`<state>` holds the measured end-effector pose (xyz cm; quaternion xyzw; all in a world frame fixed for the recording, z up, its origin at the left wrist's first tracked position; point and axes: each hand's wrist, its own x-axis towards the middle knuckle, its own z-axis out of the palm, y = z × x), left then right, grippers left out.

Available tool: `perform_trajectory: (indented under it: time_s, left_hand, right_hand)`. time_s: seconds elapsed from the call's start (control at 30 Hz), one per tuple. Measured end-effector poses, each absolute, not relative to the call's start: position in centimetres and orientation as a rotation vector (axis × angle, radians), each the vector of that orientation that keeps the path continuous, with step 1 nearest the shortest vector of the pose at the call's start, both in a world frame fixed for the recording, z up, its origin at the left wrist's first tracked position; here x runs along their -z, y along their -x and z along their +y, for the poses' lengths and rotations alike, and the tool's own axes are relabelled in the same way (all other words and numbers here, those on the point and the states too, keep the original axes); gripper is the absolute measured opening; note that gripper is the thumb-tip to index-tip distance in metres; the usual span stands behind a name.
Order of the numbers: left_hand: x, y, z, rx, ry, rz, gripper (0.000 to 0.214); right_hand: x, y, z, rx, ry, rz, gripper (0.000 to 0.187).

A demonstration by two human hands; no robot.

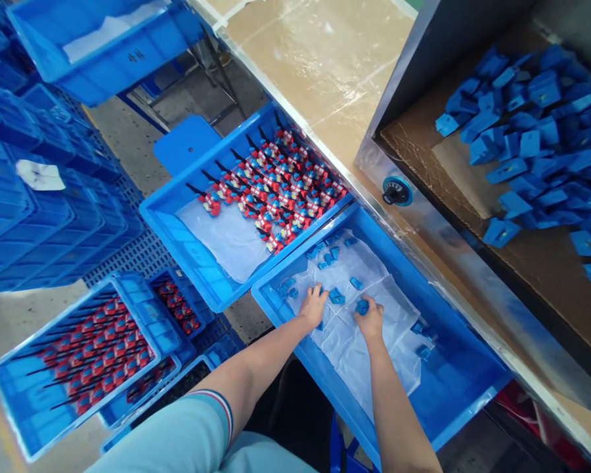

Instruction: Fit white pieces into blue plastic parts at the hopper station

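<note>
1. Evidently, a small blue angular block (362, 307) is pinched by the right hand (370, 319) over the crumpled white translucent sheet (347, 348) lining a blue plastic tray (473, 384).
2. Left hand (315, 305) is held loosely spread beside a blue faceted piece (337, 296); contact cannot be told.
3. Block is best gripped lightly by its edges, clear of sheet folds.
4. Pinched block is partly hidden by the hand; fine detail is blurred.

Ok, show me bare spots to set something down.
Free: the tabletop between the figure tray and metal box; the liner beside that tray's packed figures; the lower-right end of the nearer tray, past its white sheet. Crowded: the sheet around the small blue pieces, and the box, heaped with blue blocks.
</note>
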<state>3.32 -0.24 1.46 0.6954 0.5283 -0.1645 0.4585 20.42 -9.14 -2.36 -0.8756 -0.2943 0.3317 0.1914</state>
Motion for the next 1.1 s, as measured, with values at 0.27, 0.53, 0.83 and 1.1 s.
perform_trajectory:
  time_s: [0.27,0.53,0.83,1.1]
  left_hand:
    - [-1.2,-2.9,0.6,0.290,-1.588,1.308,0.051]
    - [-1.8,-4.1,0.1,0.129,-1.505,1.371,0.050]
    - [-0.7,-6.5,0.5,0.301,-1.485,1.279,0.072]
    - [0.9,-5.7,0.3,0.193,-1.513,1.131,0.054]
  right_hand:
    - [-0.2,-21.7,-6.5,-0.791,2.270,-1.193,0.044]
    - [1.5,-20.4,-2.1,-1.069,2.447,-1.271,0.043]
    - [0.7,-18.4,-5.6,-1.304,2.208,-1.155,0.057]
    - [1.7,-16.8,-6.5,-1.390,2.128,-0.782,0.041]
